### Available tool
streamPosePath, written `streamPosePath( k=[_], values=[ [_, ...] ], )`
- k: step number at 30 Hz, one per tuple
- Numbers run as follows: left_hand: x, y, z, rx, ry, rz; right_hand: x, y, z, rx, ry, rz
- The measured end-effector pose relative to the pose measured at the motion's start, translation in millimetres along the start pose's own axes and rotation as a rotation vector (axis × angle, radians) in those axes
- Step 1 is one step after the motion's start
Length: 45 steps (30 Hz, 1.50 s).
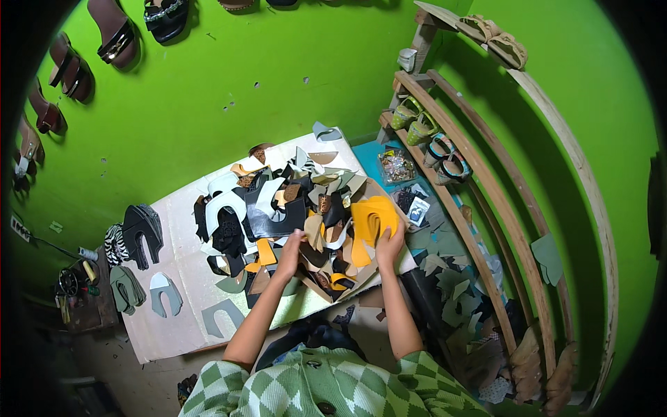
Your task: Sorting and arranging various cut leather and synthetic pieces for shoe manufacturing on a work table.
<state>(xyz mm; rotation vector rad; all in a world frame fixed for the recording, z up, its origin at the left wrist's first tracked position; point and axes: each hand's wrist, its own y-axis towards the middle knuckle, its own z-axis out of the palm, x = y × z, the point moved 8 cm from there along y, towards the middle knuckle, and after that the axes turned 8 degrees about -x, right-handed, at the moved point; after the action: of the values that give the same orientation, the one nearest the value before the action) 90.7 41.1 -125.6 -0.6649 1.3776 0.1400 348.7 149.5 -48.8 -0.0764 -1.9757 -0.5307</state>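
Note:
My right hand [390, 248] grips a stack of yellow cut pieces [376, 210] with curved, U-shaped openings, held over the right side of the pile. My left hand [290, 256] is closed at the pile's front, its fingertips at the edge of a beige cut piece [315, 232]; part of its fingers is hidden. Below and between both hands, a shallow cardboard box [363, 276] holds mixed scraps. Beside it lies a heap of black, white, yellow and leopard-print pieces, including a black sheet [278, 224] and a white curved piece [226, 210].
The pale table [177, 236] carries black U-shaped pieces [142, 233], a green folded bundle [126, 290] and a grey-white cutout [165, 295]. At right stand a wooden rack [479, 132] with sandals and a clear box [396, 165]. Green scraps [445, 267] lie below.

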Motion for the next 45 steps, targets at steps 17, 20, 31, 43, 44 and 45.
streamPosePath(
  k=[17,20,31,43,44,45],
  values=[
    [-14,-17,-23,-0.028,0.109,0.167,61,-25,44,0.401,-0.246,-0.665],
    [-15,-17,-22,-0.037,0.116,0.125,54,13,30,0.374,0.053,-0.330],
    [-76,-45,-29,-0.047,0.360,0.545,120,-43,38,0.536,0.203,-0.311],
    [72,-141,-232,0.353,0.042,-0.508,152,-325,149,0.876,0.081,-0.176],
    [76,-148,-251,0.326,-0.045,-0.523,154,-351,156,0.972,0.130,-0.112],
    [84,-147,-274,0.263,-0.035,-0.540,161,-374,165,1.087,0.107,-0.186]
  ],
)
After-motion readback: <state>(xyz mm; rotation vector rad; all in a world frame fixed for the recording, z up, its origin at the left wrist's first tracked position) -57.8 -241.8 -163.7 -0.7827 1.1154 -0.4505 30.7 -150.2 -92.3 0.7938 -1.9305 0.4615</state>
